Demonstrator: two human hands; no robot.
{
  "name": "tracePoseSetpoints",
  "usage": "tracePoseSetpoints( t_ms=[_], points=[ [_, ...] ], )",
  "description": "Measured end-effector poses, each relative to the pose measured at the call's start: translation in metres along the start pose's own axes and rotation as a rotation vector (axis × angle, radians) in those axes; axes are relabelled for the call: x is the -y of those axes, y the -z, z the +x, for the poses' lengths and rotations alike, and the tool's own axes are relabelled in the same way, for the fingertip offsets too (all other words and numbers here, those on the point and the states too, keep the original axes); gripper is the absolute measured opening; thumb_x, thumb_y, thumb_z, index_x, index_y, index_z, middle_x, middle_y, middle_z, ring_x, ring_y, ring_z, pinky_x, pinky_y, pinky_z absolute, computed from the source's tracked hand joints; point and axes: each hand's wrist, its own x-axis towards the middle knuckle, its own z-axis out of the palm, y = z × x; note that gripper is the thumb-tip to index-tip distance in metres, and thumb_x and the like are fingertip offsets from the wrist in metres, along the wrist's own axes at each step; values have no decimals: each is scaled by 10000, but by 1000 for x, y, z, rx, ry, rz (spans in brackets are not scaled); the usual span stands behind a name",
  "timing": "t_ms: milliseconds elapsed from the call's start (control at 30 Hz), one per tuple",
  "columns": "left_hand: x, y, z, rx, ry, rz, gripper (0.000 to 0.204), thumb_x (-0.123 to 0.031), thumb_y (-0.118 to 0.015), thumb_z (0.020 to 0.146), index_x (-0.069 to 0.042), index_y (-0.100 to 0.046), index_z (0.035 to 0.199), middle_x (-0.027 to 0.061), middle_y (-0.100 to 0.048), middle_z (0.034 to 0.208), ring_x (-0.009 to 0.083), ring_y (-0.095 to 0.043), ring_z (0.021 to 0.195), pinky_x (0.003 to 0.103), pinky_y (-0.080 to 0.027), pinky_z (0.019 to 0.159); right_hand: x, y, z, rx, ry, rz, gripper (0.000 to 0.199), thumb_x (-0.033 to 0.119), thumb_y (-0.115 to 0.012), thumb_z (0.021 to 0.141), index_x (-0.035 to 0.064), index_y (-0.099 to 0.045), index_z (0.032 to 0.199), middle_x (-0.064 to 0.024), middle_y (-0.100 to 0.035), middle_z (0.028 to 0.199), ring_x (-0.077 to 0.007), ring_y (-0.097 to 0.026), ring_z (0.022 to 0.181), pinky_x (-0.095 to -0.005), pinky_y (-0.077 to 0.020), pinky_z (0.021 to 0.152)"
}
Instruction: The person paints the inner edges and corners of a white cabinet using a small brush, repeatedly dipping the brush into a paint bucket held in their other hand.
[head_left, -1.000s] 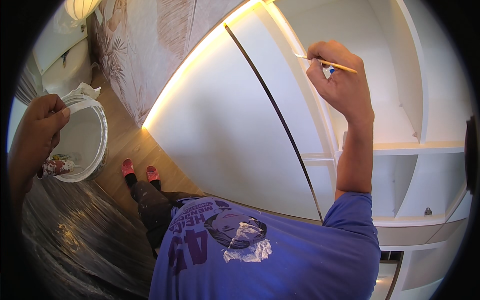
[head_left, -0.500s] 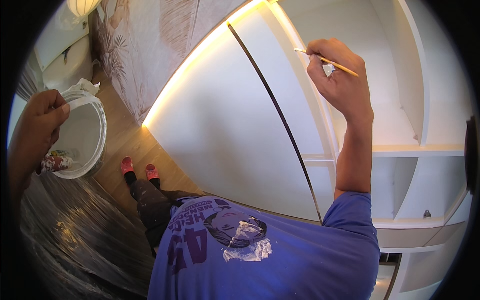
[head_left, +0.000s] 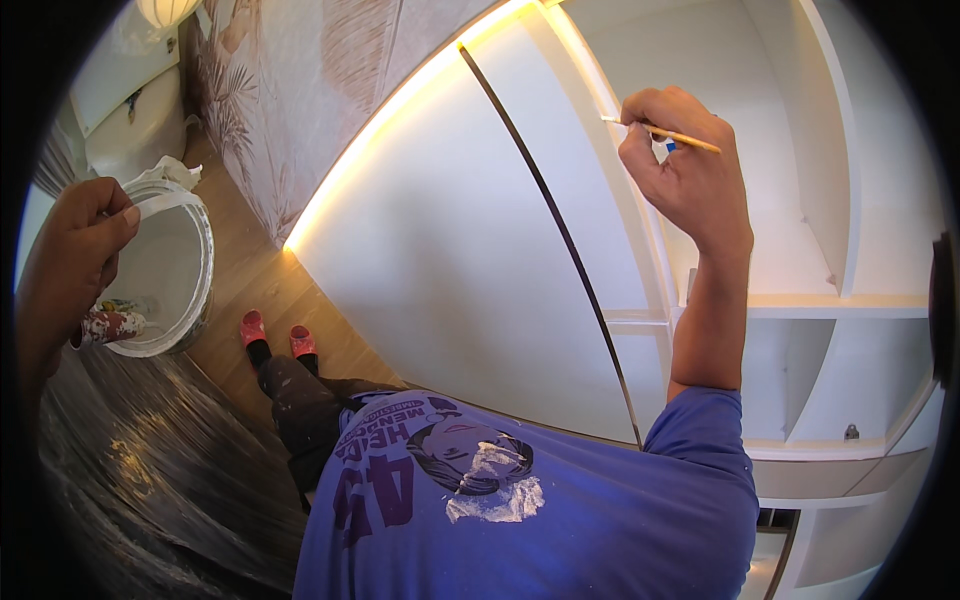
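At the left of the frame, the left hand (head_left: 85, 238) has thumb and fingers pinched on a pale strip (head_left: 165, 206) at the top of a white bucket (head_left: 207, 270), inside which a smeared red-and-white tube (head_left: 115, 325) lies low. Across the middle, red shoes (head_left: 252, 327) stand left of a white panel (head_left: 470, 260) crossed by a dark strip (head_left: 548, 205). At upper right, the right hand (head_left: 692, 170) grips a thin yellow-handled brush (head_left: 690, 140), its tip by the lit edge of white shelving (head_left: 830, 301); contact there I cannot tell.
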Motion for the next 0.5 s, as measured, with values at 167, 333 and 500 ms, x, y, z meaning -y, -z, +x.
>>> tracePoseSetpoints(
  t_ms=[167, 333, 500],
  points=[
    [22, 2, 13, -3, -45, -26, 164, -210, -596, 1000, -80, -560, 906, -44, -439, 627, 33, -393, 487, 229, -286, 447, -2, -4, 2, -66, 31, 31, 62, 15, -638, 817, 42, -657, 870, -83, -669, 779, -245, -623, 701, -340, -502, 629],
    [30, 1, 17, -29, -56, -47, 154, -210, -603, 996, -81, -569, 917, -42, -453, 638, 34, -397, 484, 227, -289, 445, -2, -6, -1, -79, 64, 33, 81, -6, -644, 808, 38, -662, 873, -81, -675, 791, -244, -628, 711, -340, -510, 638],
    [29, 0, 14, -47, -47, -32, 151, -210, -605, 994, -81, -570, 923, -44, -455, 643, 32, -395, 488, 228, -287, 447, 1, 1, -5, 16, -7, 7, 90, -19, -647, 802, 34, -661, 874, -82, -676, 796, -243, -635, 723, -342, -518, 645]
  ],
)
